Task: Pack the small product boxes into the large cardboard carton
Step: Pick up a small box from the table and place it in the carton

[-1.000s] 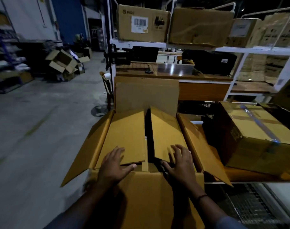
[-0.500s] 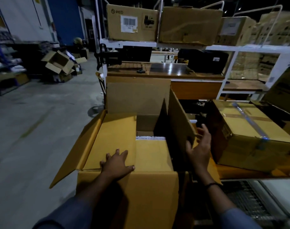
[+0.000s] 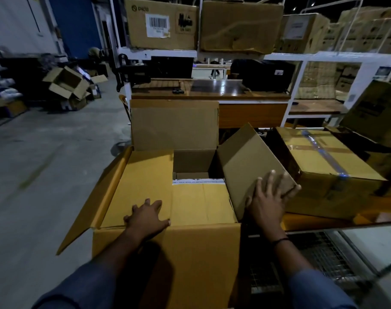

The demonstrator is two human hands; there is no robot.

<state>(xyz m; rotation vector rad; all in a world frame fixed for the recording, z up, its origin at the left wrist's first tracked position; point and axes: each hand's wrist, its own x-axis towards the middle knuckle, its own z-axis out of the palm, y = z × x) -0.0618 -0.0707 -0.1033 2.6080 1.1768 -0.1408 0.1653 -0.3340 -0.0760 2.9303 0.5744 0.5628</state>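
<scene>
- Carton (image 3: 201, 253) stands before me at 12 o'clock, its back flap (image 3: 174, 123) upright so the mouth is free for loading.
- Left hand (image 3: 147, 217) lies flat with fingers spread on the left flap (image 3: 143, 179) at 10 o'clock. I judge this steadies the carton.
- Right hand (image 3: 270, 201), splayed and gripping nothing, presses the right flap (image 3: 248, 161) outward toward 2 o'clock to clear the opening.
- Inside, a yellow surface (image 3: 199, 204) with a white strip (image 3: 199, 181) shows, but I cannot tell whether it is a product box.
- Taped box (image 3: 324, 166) sits at 2 o'clock, just beside that flap, and could block it.
</scene>
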